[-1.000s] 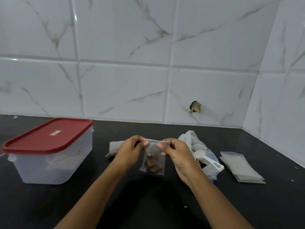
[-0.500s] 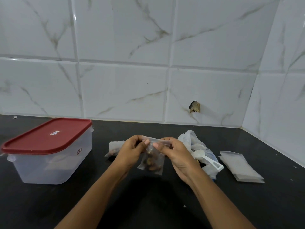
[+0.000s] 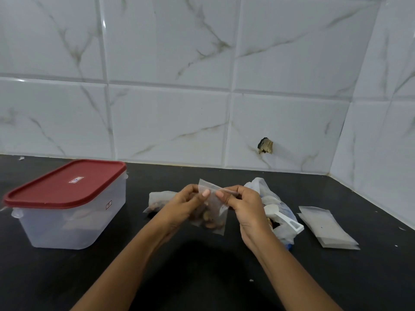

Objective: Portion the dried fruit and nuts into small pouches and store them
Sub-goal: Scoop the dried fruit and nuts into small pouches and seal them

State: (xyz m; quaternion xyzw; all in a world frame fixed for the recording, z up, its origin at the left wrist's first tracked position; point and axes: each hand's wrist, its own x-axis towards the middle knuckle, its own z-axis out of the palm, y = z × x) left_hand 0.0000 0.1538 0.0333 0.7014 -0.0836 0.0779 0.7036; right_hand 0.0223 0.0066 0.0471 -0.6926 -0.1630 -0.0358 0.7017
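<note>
The left hand (image 3: 185, 204) and right hand (image 3: 243, 206) pinch the top of a small clear nut-filled plastic pouch (image 3: 214, 222), right of a red-lidded translucent rectangular tub (image 3: 67, 227); lid label (image 3: 76, 179) illegible.

Small clear pouch (image 3: 221, 211), brown nuts (image 3: 209, 222) low inside, tilted in mid-air; second filled pouch (image 3: 157, 202) flat just behind

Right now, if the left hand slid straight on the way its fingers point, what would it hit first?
Probably the right hand: the left hand points rightward along the top edge of the small pouch it pinches, and the right hand's fingers pinch that same edge across a gap. Depth is uncertain.
</note>
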